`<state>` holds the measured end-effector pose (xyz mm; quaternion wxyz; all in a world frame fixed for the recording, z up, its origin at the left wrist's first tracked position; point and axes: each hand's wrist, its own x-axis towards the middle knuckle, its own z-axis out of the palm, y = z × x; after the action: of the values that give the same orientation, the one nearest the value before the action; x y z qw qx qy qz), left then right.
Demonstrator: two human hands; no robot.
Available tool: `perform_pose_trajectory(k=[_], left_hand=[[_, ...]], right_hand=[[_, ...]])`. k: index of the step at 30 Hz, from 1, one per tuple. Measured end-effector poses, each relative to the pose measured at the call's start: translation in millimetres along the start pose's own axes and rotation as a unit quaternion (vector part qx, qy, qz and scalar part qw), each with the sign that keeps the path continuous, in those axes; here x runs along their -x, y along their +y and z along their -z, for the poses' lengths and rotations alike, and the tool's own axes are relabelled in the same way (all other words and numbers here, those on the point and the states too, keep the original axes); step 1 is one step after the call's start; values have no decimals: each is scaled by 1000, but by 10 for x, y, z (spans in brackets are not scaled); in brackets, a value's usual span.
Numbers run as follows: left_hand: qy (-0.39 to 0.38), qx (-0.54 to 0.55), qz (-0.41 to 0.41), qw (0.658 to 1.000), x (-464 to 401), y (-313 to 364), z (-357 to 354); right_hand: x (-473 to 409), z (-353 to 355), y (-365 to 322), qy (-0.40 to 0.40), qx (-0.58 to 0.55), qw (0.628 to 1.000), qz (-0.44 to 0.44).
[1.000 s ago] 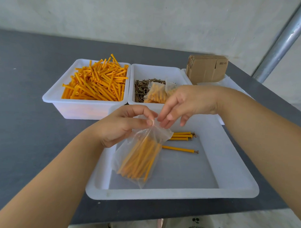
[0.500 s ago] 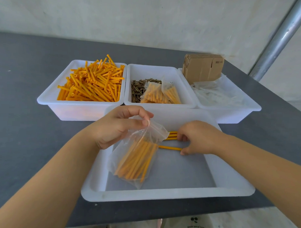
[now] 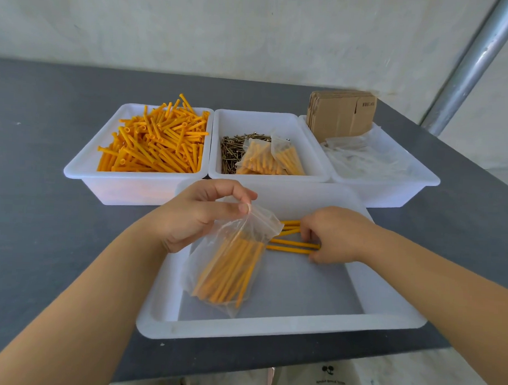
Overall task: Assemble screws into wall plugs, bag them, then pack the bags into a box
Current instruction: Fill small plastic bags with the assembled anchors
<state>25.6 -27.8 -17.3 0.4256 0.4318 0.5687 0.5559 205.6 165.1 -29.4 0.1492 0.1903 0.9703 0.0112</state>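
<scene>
My left hand [image 3: 200, 213] pinches the top edge of a clear plastic bag [image 3: 230, 266] that hangs into the near white tray [image 3: 271, 325] and holds several orange plugs with screws. My right hand [image 3: 335, 234] lies in the tray to the right of the bag, fingers curled round the ends of loose assembled orange plugs [image 3: 288, 245] on the tray floor. Behind stand a bin of orange wall plugs [image 3: 153, 142], a bin of screws [image 3: 229, 151] with filled bags [image 3: 270, 158], and flat cardboard boxes [image 3: 340, 113].
A bin of empty clear bags [image 3: 372, 159] stands at the back right, below the cardboard boxes. All bins sit on a dark grey table [image 3: 40, 185], whose front edge is just below the near tray. A metal pole [image 3: 467, 64] rises at the right.
My right hand dropped from the bag's mouth down to the loose plugs in the tray and closed on them. My left hand kept the bag pinched in place.
</scene>
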Motion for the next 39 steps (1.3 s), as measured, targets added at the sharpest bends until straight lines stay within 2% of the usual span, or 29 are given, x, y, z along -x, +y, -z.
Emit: perform_pose_trajectory(k=[4,11,13,15,18,20,23,27,30,33,39], left_hand=[[-2,-1,2,1000,1,-2,0],[-2,-10,4,1000,-12,-6,12],[0,-14,6,1000,-18,-10,16],[3,-17,9,1000,-22,-15,21],[3,-15,13,1000,-28,-14,24],[4,-12,13,1000,-28,-15,24],[8,-11,12,1000,-20,-14,23],[6,1,11,1000,-23,-1,9],[4,4,8,1000,-18,4,7],[-1,8,4,1000,-12,4,10],[-17,-1,6,1000,-14,-1,20]], right_hand=[[28,2,-9,-29,24,999,-11],[15,-4,-3,-20,25,999,0],[17,19,26,-4,-24,1000,4],[13,82,52,12,-120,993,7],[14,191,101,30,-304,952,5],[30,257,158,37,-387,921,1],[64,368,232,55,-444,894,-9],[104,555,367,109,-443,890,-28],[148,748,469,155,-490,858,-11],[138,883,436,113,-516,848,38],[-141,907,30,-65,-466,880,60]])
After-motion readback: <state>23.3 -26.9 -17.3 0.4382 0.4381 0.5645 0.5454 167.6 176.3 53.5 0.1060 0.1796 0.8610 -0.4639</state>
